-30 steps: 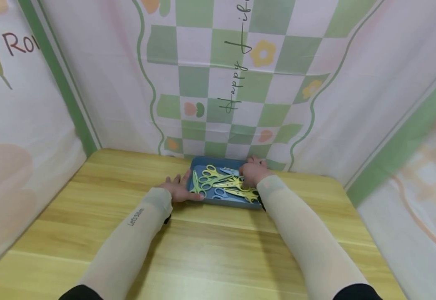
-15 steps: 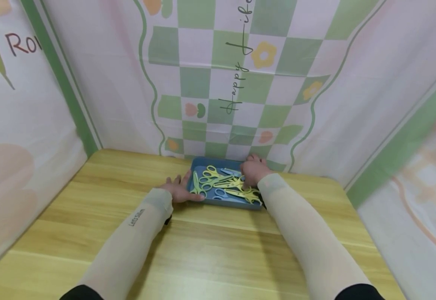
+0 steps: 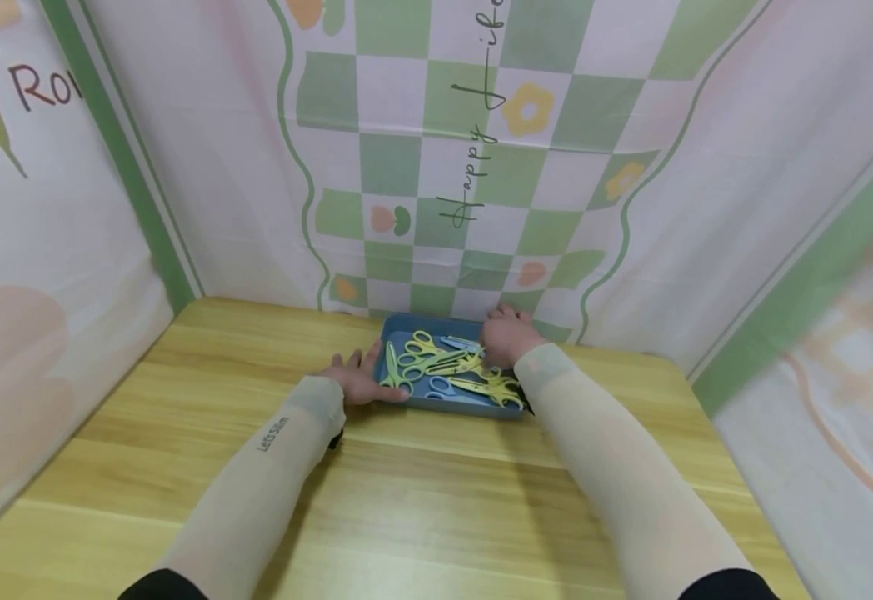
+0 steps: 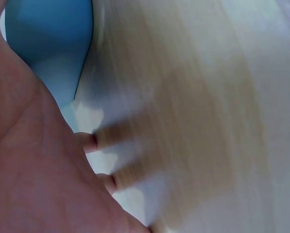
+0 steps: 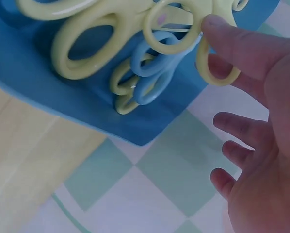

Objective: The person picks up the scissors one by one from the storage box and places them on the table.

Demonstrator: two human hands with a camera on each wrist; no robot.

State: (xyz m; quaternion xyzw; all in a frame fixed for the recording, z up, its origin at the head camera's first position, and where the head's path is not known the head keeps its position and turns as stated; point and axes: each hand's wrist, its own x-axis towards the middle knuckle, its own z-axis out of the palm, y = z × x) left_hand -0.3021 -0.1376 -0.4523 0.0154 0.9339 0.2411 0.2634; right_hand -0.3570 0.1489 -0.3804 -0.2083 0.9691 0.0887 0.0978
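A blue tray [image 3: 447,406] of yellow, green and blue scissors lies at the table's back edge in the head view. My right hand [image 3: 510,337] is over its right end. In the right wrist view, its thumb and forefinger pinch one handle ring of a pair of yellow scissors [image 5: 167,50]; the other fingers are held apart from it. Blue scissors [image 5: 157,82] lie just below that pair. My left hand [image 3: 359,383] rests against the tray's left front corner, fingers spread, thumb along the front side. The left palm [image 4: 33,160] fills much of the left wrist view.
The tray stands on a wooden table [image 3: 421,508]. Close behind it hangs a green and white checked curtain [image 3: 384,162], with more printed cloth on both sides. Green scissors [image 3: 391,367] lie at the tray's left end, near the left fingers.
My right hand has shifted slightly up and back over the tray's right end. The left hand and the tray have stayed in place.
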